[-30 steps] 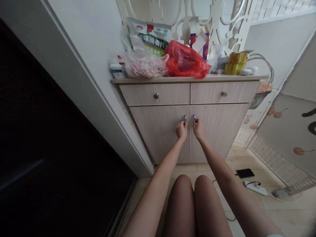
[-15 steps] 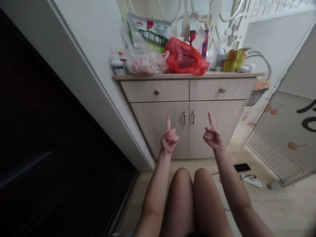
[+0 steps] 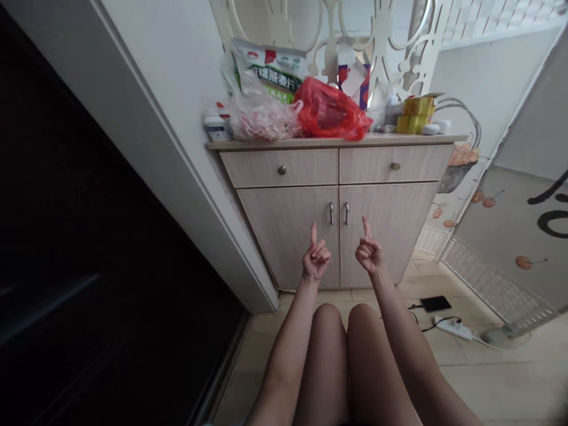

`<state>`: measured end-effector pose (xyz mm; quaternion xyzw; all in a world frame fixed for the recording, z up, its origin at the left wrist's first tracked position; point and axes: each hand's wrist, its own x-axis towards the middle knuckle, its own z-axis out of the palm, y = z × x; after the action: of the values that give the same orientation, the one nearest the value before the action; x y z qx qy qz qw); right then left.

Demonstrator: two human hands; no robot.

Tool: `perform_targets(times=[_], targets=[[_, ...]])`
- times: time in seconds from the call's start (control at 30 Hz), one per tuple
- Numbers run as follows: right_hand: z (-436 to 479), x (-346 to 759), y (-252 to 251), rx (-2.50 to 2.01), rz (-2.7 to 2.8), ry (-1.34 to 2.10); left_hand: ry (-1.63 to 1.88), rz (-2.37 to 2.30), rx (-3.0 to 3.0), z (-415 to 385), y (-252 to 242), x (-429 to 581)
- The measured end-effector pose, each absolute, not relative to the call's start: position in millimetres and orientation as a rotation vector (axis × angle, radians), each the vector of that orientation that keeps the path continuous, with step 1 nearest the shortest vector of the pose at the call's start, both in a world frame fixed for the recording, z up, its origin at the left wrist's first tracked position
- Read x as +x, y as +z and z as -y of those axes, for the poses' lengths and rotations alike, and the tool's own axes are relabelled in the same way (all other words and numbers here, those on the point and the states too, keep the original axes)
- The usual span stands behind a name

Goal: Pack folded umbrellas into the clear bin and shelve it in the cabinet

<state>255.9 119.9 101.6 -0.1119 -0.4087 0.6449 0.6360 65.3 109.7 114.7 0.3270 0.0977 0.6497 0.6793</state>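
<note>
A light wood cabinet (image 3: 288, 236) with two drawers and two closed doors stands in front of me. My left hand (image 3: 316, 258) is raised before the left door, index finger pointing up and the other fingers curled, holding nothing. My right hand (image 3: 368, 253) makes the same shape before the right door. Both index fingertips sit just below the two metal door handles (image 3: 338, 213), not touching them. My bare knees (image 3: 344, 322) are below the hands.
On the cabinet top lie a red plastic bag (image 3: 331, 109), a clear bag (image 3: 261, 115), a green-and-white packet (image 3: 270, 65) and yellow packs (image 3: 415, 112). A dark doorway (image 3: 89, 266) fills the left. A phone (image 3: 435, 303) and power strip (image 3: 453, 328) lie on the tiled floor at right.
One second ago both hands gripped the door handles. They let go, drew back with index fingers up, then moved closer together and toward the handles. The doors stayed closed.
</note>
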Motion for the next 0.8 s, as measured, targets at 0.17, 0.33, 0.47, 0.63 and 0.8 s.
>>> perform_targets(times=[0.17,0.33,0.47,0.63,0.8], targets=[[-153,259,124,-1.052,1.404,0.675,1.504,-0.914,1.140,-163,130,67],[-200,236,146,-1.666,1.539,0.030,1.391,-1.766,1.596,-224,146,99],[-226,216,145,-1.717,1.507,0.194,1.246,-1.853,1.692,-240,141,119],[-233,216,132,-1.561,1.390,0.304,1.306,-1.895,1.729,-224,128,119],[-208,223,115,-1.479,1.339,0.268,1.450,-1.945,1.704,-189,122,118]])
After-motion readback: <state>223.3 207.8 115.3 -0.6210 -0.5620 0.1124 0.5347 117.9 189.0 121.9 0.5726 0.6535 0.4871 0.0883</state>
